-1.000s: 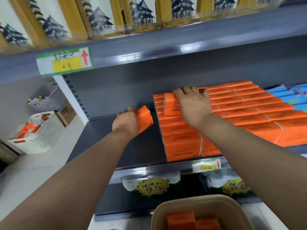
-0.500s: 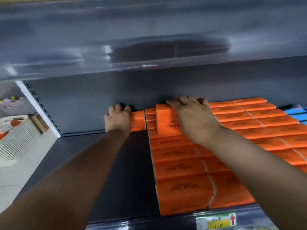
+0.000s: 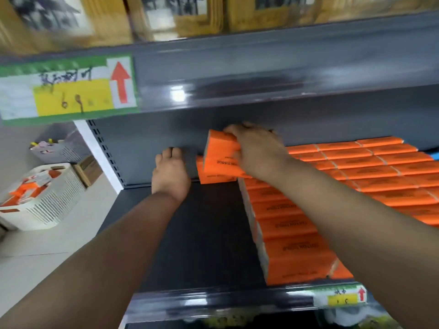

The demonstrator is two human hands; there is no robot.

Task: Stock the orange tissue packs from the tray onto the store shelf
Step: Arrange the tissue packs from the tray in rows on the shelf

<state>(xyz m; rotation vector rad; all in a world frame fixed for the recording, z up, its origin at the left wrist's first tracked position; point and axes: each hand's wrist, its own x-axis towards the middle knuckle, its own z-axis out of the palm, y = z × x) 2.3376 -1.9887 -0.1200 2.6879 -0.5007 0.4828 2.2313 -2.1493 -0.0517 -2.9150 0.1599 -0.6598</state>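
Observation:
Orange tissue packs fill the right half of the dark grey shelf in tight rows. One orange pack stands alone at the back, left of the rows. My left hand rests just left of that pack, apart from it, holding nothing. My right hand grips another orange pack, tilted, right above the lone one. The tray is out of view.
The upper shelf's front edge hangs low over my hands, with a green and yellow price tag. A white slatted basket holding orange items stands on the floor at left. A small price tag sits on the shelf's front lip.
My left hand set its pack against the back wall and let go. My right hand lifted its pack off the stack and carried it left, over the placed one.

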